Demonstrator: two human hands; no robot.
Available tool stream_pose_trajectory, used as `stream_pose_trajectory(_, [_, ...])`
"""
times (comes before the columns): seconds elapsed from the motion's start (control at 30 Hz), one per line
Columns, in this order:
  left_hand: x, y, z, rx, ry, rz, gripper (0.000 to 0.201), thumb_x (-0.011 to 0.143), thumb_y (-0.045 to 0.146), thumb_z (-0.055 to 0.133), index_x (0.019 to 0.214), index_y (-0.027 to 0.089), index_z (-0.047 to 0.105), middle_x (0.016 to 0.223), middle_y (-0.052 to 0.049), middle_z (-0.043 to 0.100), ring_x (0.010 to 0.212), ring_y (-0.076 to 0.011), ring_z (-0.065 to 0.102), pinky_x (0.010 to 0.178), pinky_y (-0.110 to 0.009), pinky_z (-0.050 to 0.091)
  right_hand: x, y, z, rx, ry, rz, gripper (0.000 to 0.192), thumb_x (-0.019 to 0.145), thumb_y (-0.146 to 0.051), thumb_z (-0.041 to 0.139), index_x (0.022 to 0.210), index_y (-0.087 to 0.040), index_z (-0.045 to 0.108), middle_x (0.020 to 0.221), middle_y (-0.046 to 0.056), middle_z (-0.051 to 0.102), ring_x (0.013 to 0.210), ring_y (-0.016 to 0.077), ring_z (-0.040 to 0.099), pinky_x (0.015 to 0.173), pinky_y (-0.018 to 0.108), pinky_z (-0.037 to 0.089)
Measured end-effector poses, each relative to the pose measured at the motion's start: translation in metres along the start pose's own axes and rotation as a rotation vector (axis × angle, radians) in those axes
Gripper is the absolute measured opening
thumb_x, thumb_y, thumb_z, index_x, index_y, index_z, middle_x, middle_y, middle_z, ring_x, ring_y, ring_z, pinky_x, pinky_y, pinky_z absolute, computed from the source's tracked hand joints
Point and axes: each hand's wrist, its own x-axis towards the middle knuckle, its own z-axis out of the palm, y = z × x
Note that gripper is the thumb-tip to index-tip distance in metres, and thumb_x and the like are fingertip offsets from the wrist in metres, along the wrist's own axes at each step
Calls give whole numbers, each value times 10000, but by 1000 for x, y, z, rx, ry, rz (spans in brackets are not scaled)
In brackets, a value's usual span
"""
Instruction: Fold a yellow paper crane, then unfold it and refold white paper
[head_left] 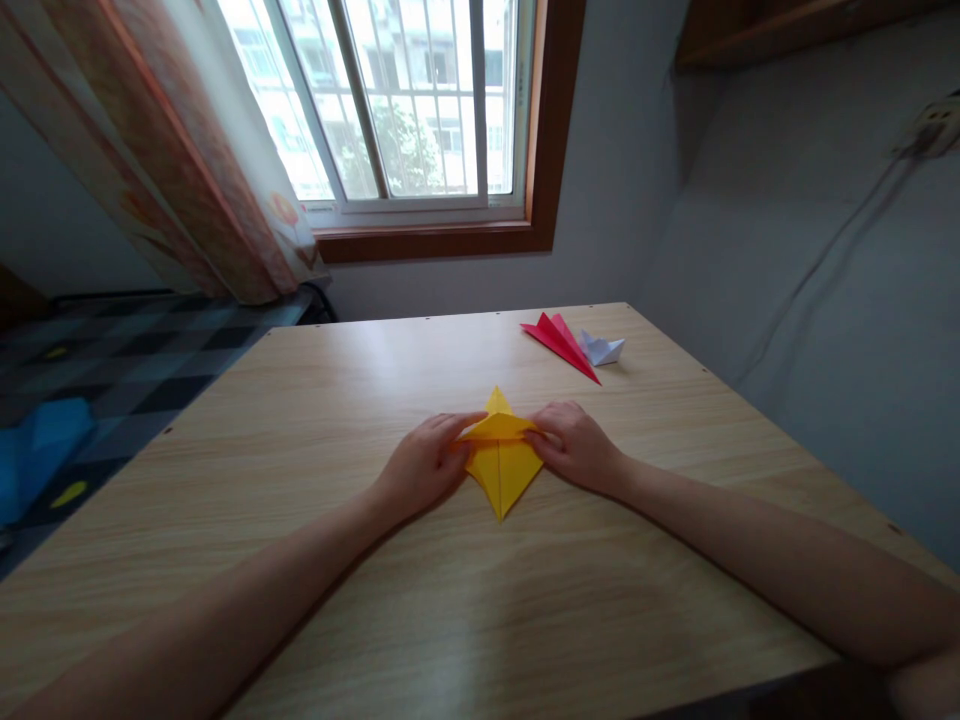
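**Both hands pinned a half-folded yellow sheet at mid-table**

Nearest you lay your own forearms, stretched from the near edge of the wooden table (pixel 300 600) toward its middle. They met over a yellow paper (pixel 501 462), already folded into a kite-like shape with one point toward you and a smaller point toward the far edge.

Your left hand (pixel 424 465) lay flat and loosely spread on the paper's left side, fingers reaching across a raised crosswise flap. It gripped nothing; by the look of it, it pressed the sheet down so it would not slide. Your right hand (pixel 574 445) mirrored it on the right side, fingers slightly curled, their tips on the flap's right end. Whether the thumb pinched under that flap I could not tell. Holding both ends at once probably kept the crease square to the centre line.

Toward the far right corner of the table, well apart from your hands, sat a red folded paper (pixel 561 342), with a small white folded paper (pixel 604 349) just beside it, seemingly set aside out of the working space. A window (pixel 405 100) and a patterned curtain (pixel 187 170) stood beyond the far edge.
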Motion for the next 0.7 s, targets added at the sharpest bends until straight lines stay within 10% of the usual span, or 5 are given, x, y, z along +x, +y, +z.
stream_pose_trajectory(0.7, [0, 6, -3, -68, -3, -99, 263, 887, 216, 520, 1069, 206, 709, 1013, -21, 759, 839, -167, 695, 751, -252, 529, -1, -2, 1, -9, 9, -206, 177, 918, -189, 522, 1005, -171, 674, 826, 75, 720, 813, 217, 643, 819, 364, 439])
